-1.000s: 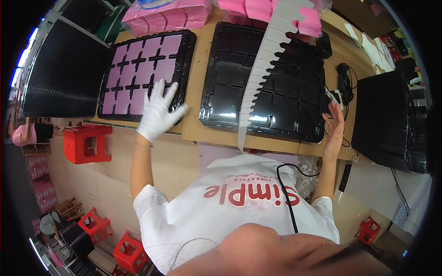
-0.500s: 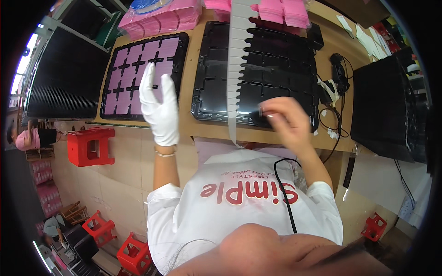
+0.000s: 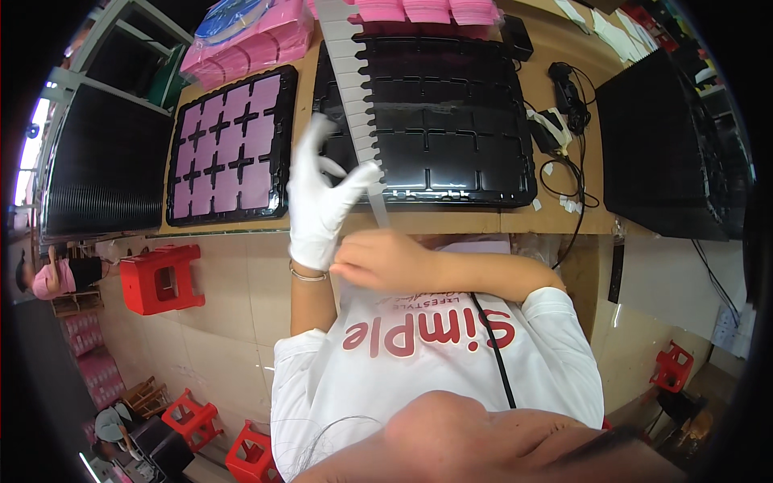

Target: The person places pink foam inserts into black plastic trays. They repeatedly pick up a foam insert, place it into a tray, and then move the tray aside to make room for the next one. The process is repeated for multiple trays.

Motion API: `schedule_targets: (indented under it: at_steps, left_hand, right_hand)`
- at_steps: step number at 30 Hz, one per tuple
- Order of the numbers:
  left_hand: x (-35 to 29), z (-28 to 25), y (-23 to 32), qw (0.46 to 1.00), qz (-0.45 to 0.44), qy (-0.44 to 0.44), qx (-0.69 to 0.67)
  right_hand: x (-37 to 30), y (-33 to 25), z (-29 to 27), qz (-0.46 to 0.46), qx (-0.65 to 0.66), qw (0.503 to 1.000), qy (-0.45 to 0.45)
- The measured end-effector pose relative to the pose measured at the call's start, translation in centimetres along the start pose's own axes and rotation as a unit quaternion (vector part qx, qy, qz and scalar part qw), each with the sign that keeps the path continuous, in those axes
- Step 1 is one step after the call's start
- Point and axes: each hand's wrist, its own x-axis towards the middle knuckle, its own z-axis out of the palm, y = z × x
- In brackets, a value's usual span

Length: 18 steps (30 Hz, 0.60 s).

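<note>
A white glove (image 3: 312, 233) covers my left hand (image 3: 326, 189). Its fingers are spread, the thumb pointing right, and the fingertips are blurred. My bare right hand (image 3: 378, 262) reaches across my front to the left wrist. Its fingers are curled and pinched at the glove's cuff, just above a bracelet (image 3: 308, 275). Behind the gloved hand lies a glossy black tray (image 3: 451, 129) with moulded compartments. A long grey strip (image 3: 352, 88) with a notched edge runs down over this tray's left side. Farther left, another black tray (image 3: 287, 105) holds lilac pads (image 3: 229, 153) in its compartments.
Pink pads (image 3: 241, 44) in clear wrap and more pink stacks (image 3: 427, 10) line the table's back. Tall stacks of black trays (image 3: 109, 161) (image 3: 668, 153) flank me. Cables (image 3: 576, 177) lie at right. Red stools (image 3: 161, 278) stand on the floor; other people are at far left.
My right hand has moved left and down from the black tray to the left glove's cuff. The gloved hand has shifted right. The whole view has turned slightly.
</note>
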Motion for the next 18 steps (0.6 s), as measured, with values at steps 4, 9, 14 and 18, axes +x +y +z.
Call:
schedule_targets:
  at_steps: [4,9,14,18]
  left_hand:
    - [-0.2,0.6,-3.5,0.968,-0.116,-0.122,-0.185]
    - [-0.4,1.4,-1.8,0.962,-0.119,-0.002,-0.248]
    - [-0.2,1.2,-1.8,0.963,-0.109,0.014,-0.246]
    - [0.6,0.5,-2.4,0.962,-0.094,0.035,-0.252]
  right_hand:
    - [0.7,0.7,-5.6,0.143,-0.03,0.981,0.123]
    - [0.7,3.6,-6.1,0.288,0.11,0.934,0.179]
    - [0.7,2.9,-5.5,0.351,0.088,0.917,0.165]
    - [1.1,4.3,-5.5,0.005,-0.164,0.971,0.171]
